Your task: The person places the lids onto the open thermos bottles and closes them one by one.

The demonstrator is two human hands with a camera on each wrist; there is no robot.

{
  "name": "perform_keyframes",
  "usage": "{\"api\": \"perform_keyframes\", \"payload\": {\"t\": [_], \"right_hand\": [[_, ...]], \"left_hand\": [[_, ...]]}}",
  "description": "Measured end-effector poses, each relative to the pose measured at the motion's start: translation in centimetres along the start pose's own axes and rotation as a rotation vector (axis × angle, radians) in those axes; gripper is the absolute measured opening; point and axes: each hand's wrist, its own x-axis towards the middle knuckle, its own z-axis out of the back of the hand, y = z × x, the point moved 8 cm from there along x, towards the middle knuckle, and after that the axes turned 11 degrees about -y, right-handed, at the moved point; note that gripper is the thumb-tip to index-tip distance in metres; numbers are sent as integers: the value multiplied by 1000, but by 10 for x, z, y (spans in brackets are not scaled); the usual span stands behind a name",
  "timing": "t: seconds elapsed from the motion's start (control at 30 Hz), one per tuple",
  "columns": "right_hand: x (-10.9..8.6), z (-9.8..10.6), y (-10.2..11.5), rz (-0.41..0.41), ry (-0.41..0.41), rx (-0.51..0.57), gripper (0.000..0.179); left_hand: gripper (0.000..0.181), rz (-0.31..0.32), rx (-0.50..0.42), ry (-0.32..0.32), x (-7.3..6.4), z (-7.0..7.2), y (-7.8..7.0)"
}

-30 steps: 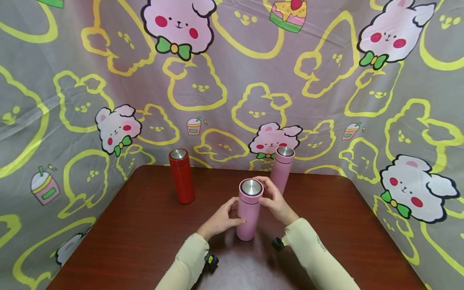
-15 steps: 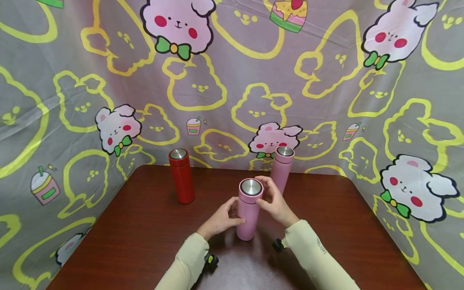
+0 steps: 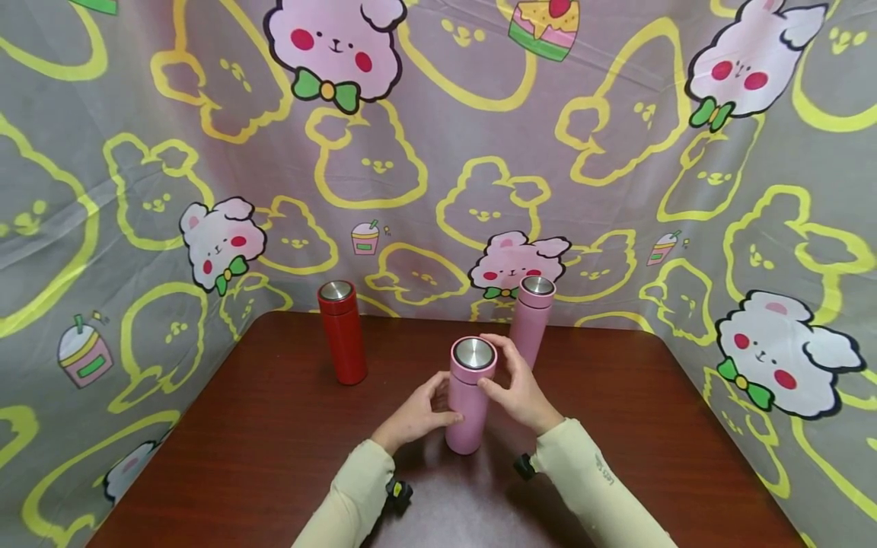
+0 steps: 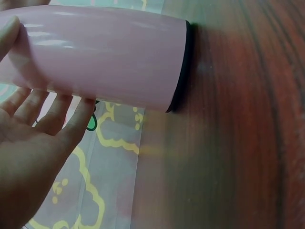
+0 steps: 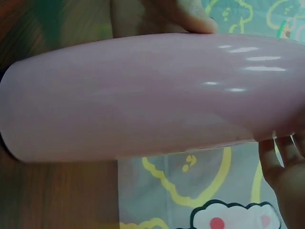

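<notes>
A pink thermos [image 3: 468, 418] with a shiny metal disc on its lid [image 3: 474, 355] stands upright near the middle of the table. My left hand [image 3: 416, 413] grips its body, thumb in front and fingers around the far side. Higher up, my right hand [image 3: 522, 390] holds the lid, with the thumb at its front right and the fingers behind. In the left wrist view, the thermos [image 4: 105, 57] shows its dark base against the table. The right wrist view shows the body [image 5: 143, 100] with my right fingers [image 5: 270, 164] at its upper end.
A second pink thermos [image 3: 532, 320] stands upright behind my right hand. To the back left is a red thermos [image 3: 344, 339], also upright. Patterned cloth [image 3: 384, 175] hangs around the brown wooden table [image 3: 274, 426] at the back and sides.
My right thumb has slid leftward across the front of the lid as the right hand turned a little. The left hand and the thermos keep their place.
</notes>
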Motion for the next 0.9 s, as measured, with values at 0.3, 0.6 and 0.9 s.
{"api": "perform_keyframes", "payload": {"t": [0.3,0.6,0.9], "right_hand": [[7,-12,3,-14,163,461,68],[21,-27,8,-79,386,607,57],[23,-27,0,-89,393,616,52]], "left_hand": [[60,1,-13,-5,0,0,0],[60,-2,-16,5,1,0,-1],[62,-20,-8,3,1,1,-2]]}}
